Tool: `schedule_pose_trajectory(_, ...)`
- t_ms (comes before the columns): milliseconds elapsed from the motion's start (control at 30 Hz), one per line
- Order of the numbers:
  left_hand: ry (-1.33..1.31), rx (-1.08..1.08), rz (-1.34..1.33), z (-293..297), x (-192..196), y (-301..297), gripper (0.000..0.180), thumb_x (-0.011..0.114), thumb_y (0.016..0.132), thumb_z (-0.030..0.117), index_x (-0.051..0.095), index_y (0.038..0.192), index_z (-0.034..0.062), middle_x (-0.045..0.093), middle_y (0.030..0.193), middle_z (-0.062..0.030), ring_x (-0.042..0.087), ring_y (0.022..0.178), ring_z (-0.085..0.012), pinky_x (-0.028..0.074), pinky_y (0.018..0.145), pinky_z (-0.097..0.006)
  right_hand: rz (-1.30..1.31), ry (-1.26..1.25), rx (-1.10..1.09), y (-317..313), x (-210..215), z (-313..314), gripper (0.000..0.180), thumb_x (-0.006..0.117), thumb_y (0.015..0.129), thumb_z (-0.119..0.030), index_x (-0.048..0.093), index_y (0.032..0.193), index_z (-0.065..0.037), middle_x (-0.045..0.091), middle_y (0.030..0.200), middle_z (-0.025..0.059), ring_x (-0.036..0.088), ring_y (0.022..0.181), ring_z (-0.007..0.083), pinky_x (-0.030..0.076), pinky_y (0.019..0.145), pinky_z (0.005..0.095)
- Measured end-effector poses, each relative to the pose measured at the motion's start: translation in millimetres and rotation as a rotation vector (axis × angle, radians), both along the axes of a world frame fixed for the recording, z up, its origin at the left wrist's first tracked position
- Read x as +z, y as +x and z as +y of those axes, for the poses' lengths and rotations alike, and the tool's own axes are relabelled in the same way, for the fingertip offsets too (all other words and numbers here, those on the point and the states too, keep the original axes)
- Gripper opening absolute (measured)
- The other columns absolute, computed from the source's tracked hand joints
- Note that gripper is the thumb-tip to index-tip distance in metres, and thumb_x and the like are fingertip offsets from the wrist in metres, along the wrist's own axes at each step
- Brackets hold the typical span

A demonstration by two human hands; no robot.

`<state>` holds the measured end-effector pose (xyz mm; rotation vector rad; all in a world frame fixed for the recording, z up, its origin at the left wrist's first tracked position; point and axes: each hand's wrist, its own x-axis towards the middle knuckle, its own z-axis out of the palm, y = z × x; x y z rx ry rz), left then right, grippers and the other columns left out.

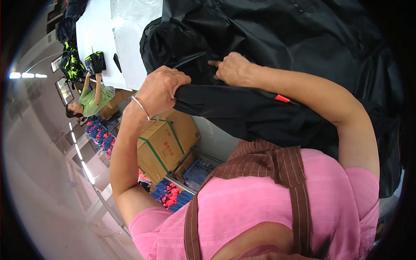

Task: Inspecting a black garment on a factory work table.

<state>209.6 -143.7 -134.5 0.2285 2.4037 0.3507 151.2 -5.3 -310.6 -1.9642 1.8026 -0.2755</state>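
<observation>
A large piece of black fabric [299, 39], partly shiny and creased, spreads over the work surface. Its matte near edge [242, 104] hangs toward my body and carries a small red tag [282, 98]. My left hand [162, 86], with a silvery bracelet at the wrist, is closed on the left end of that edge and holds it raised. Just beyond the edge, my right hand [236, 70] rests against the shiny fabric, index finger stretched to the left and the other fingers partly bent. Its palm side is hidden.
A white table [97, 26] runs away at the far left, where another person [93, 102] handles a black and yellow-green item [95, 63]. Cardboard boxes [161, 147] stand below my left arm, near a blue crate [200, 172] and navy-pink bundles [171, 193].
</observation>
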Motion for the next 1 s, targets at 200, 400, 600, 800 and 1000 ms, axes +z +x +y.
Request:
schedule_pose_trajectory(200, -0.025, -0.007, -0.048, 0, 3, 6, 0.032, 0.06, 0.052, -0.008, 0.061, 0.083, 0.0019, 0.061, 0.081, -0.0104, 0.058, 0.088, -0.0293, 0.041, 0.086, -0.036, -0.252, 0.103, -0.001, -23, 17, 4, 0.032, 0.058, 0.084, -0.026, 0.065, 0.114, -0.016, 0.068, 0.105, 0.0068, 0.063, 0.101, 0.025, 0.051, 0.08, 0.0368)
schedule_pose_trajectory(400, -0.175, -0.085, -0.134, 8, -4, 11, 0.042, 0.063, 0.057, -0.003, 0.068, 0.097, 0.0114, 0.067, 0.086, -0.0069, 0.061, 0.09, -0.0209, 0.037, 0.09, -0.03, -1.061, -0.192, -0.452, -63, 0, -21, 0.036, 0.062, 0.083, -0.038, 0.068, 0.108, -0.012, 0.069, 0.102, 0.0101, 0.065, 0.093, 0.0252, 0.049, 0.083, 0.034)
schedule_pose_trajectory(600, -0.292, -0.106, -0.272, 15, -5, 4, 0.046, 0.065, 0.061, 0.007, 0.066, 0.106, 0.017, 0.067, 0.085, -0.0062, 0.061, 0.088, -0.0199, 0.033, 0.089, -0.03, -1.154, -0.185, -0.572, -61, -22, -34, 0.036, 0.061, 0.081, -0.041, 0.071, 0.103, -0.014, 0.069, 0.101, 0.0093, 0.064, 0.092, 0.0239, 0.047, 0.085, 0.0314)
schedule_pose_trajectory(800, -0.234, -0.082, -0.344, 23, -8, 13, 0.069, 0.076, 0.055, 0.018, 0.057, 0.121, 0.0174, 0.064, 0.094, -0.008, 0.058, 0.093, -0.0231, 0.032, 0.092, -0.035, -1.14, -0.199, -0.652, -52, -35, -24, 0.032, 0.067, 0.078, -0.031, 0.07, 0.096, -0.005, 0.069, 0.082, 0.0096, 0.064, 0.083, 0.0154, 0.046, 0.078, 0.0269)
schedule_pose_trajectory(1000, -0.254, -0.119, -0.297, 22, -15, 14, 0.069, 0.079, 0.055, 0.023, 0.057, 0.121, 0.0171, 0.059, 0.091, -0.0071, 0.056, 0.097, -0.0223, 0.031, 0.09, -0.034, -1.105, -0.163, -0.557, -7, -26, -16, 0.042, 0.072, 0.072, -0.015, 0.055, 0.107, 0.001, 0.062, 0.097, 0.0231, 0.06, 0.097, 0.0367, 0.047, 0.083, 0.0391)
